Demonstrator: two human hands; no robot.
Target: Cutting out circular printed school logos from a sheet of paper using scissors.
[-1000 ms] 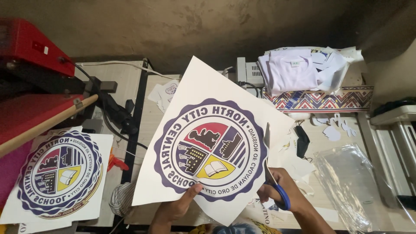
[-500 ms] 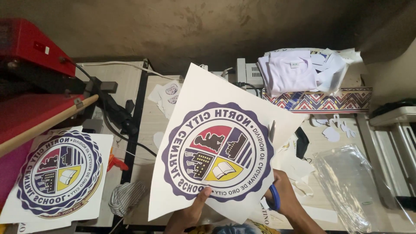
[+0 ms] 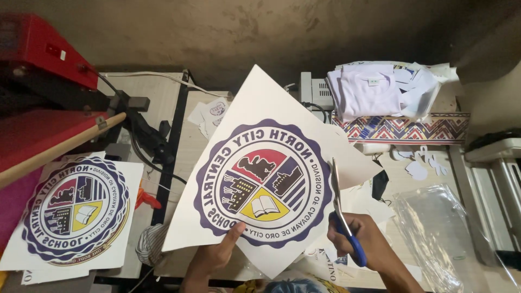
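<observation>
Above the cluttered table, held up toward the camera, a white sheet (image 3: pixel 260 108) carries a round printed seal (image 3: pixel 264 184) with a purple ring and a quartered centre; the sheet is tilted, one corner pointing up and away; it looks like stiff, matte paper with straight cut edges. Left hand (image 3: pixel 214 256) pinches the lower edge, thumb on the printed face just under the seal, the other fingers hidden behind; right hand (image 3: pixel 364 240) grips blue-handled scissors (image 3: pixel 342 214), fingers closed through the loops. Blades stand nearly upright, long axis running up along the right edge of the seal, parted slightly with the sheet between them; the purple ring lies just left of the blades, so the right hand is the nearer to the cut line, and the left holds the sheet steady from below.

At the left lies a second sheet (image 3: pixel 76 214) with the same seal, flat, beside a red heat press (image 3: pixel 43 81); folded white cloth (image 3: pixel 369 89) sits at the back on a patterned box (image 3: pixel 401 130); clear crinkled plastic (image 3: pixel 445 233) lies to the right; small paper scraps (image 3: pixel 418 163) are scattered near it.
</observation>
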